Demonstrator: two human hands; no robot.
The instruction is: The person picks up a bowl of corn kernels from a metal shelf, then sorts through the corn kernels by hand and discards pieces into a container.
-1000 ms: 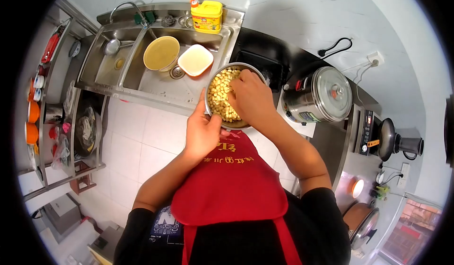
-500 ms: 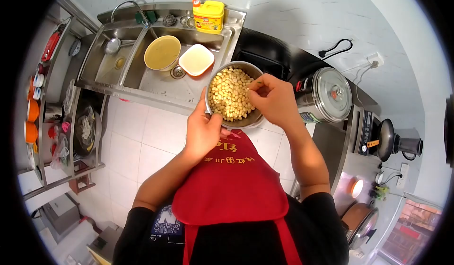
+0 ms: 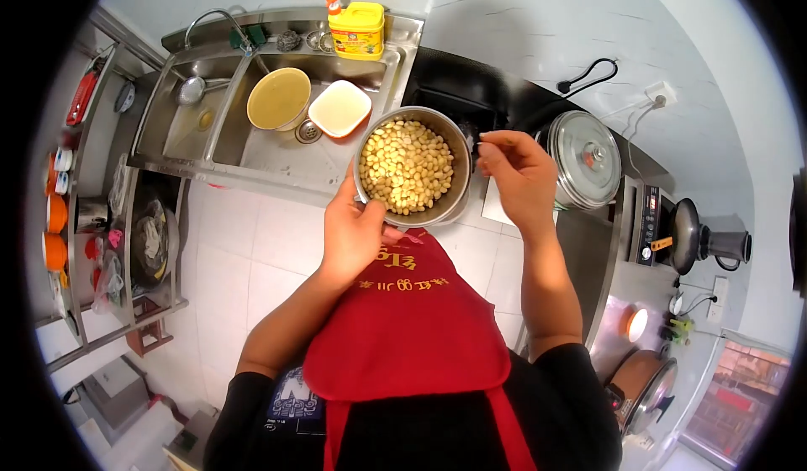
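My left hand (image 3: 353, 229) grips the near left rim of a round steel pot (image 3: 461, 156), thumb on the outside near the edge. Pale yellow soaked beans (image 3: 405, 166), probably soybeans, fill much of the pot. Just off the pot's right side, my right hand (image 3: 519, 175) is raised with thumb and forefinger pinched together. A tiny whitish bit seems to show at those fingertips, too small to name. The fingers of my left hand under the pot are hidden.
A double steel sink (image 3: 252, 168) lies ahead left, holding a yellowish bowl (image 3: 279, 99), a white-and-orange basin (image 3: 340, 109) and a strainer (image 3: 192, 91). A yellow detergent jug (image 3: 357, 32) stands behind it. To the right are a lidded steel pot (image 3: 588, 160) and an induction cooker (image 3: 647, 223).
My right hand has lifted away from the beans and moved right, past the pot's rim, fingers still pinched. The left hand keeps its hold on the pot, which has shifted slightly in view.
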